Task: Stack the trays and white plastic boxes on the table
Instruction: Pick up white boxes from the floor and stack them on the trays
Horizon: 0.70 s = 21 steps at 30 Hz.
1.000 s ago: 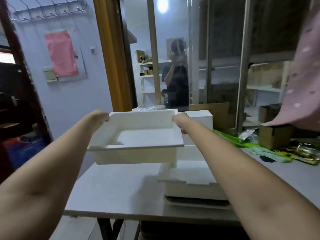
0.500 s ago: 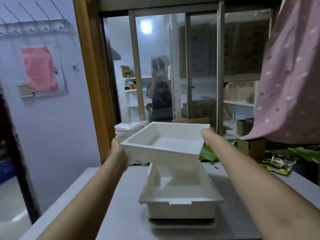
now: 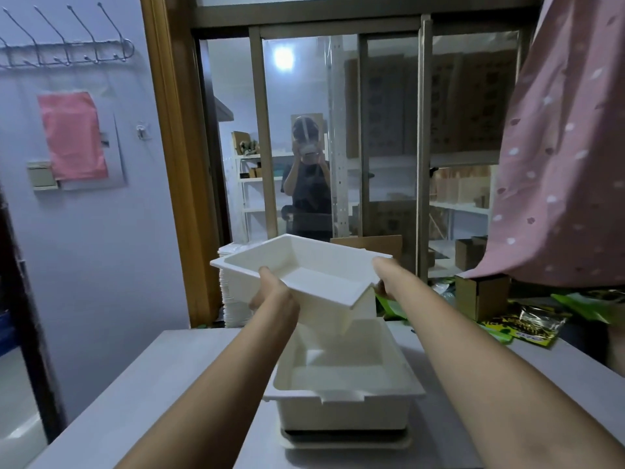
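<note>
While we hold the tilted white box (image 3: pixel 304 279) by its rim, left hand (image 3: pixel 270 292) and right hand (image 3: pixel 385 275) gripping opposite edges above the lower box (image 3: pixel 341 390) on the table (image 3: pixel 169 384), its skewed corner could jam.

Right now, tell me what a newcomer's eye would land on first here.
First, the white plastic box held tilted in mid-air at centre frame, the left hand gripping its near-left rim and the right hand its right edge. Directly below sits a second white box on a tray on the grey table. To the right hangs a pink spotted cloth.
</note>
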{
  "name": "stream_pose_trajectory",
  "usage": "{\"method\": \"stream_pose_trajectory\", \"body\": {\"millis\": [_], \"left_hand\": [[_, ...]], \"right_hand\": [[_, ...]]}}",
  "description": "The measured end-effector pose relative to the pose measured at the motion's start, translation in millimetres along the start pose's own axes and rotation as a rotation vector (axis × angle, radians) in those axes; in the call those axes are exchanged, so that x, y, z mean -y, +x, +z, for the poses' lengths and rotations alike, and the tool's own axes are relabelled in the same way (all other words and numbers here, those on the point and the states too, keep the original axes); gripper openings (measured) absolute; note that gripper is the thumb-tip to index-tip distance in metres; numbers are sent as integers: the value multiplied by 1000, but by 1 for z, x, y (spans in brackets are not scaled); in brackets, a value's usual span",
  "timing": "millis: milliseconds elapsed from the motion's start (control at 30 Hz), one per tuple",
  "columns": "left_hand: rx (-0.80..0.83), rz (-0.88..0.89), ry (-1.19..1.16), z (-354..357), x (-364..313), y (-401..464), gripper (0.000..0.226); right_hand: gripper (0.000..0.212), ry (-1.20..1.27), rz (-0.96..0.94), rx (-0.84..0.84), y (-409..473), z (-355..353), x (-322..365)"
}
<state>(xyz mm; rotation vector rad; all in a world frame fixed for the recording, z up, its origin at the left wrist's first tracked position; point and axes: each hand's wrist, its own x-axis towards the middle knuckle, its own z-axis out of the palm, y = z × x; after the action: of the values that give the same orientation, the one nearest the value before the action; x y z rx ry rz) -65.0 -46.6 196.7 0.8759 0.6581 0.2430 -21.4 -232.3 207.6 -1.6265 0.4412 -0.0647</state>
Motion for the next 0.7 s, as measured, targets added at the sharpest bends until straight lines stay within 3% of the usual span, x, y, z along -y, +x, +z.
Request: {"method": "stream_pose_trajectory", "body": {"millis": [200, 367, 500, 567, 633, 700], "left_hand": [[94, -46, 151, -17, -35, 22, 70], [232, -90, 353, -30, -64, 29, 62], [317, 101, 574, -30, -72, 33, 36], [384, 201, 723, -27, -75, 38, 45], [453, 192, 822, -25, -73, 42, 53], [494, 149, 864, -25, -67, 39, 43]], "right_hand": [[69, 21, 20, -54, 14, -38, -5], [69, 41, -15, 25, 16, -63, -11], [71, 29, -33, 135, 20, -67, -20], [72, 45, -35, 201, 21, -67, -24], [74, 75, -60, 259, 22, -62, -26], [70, 145, -121, 321, 21, -52, -27]]}}
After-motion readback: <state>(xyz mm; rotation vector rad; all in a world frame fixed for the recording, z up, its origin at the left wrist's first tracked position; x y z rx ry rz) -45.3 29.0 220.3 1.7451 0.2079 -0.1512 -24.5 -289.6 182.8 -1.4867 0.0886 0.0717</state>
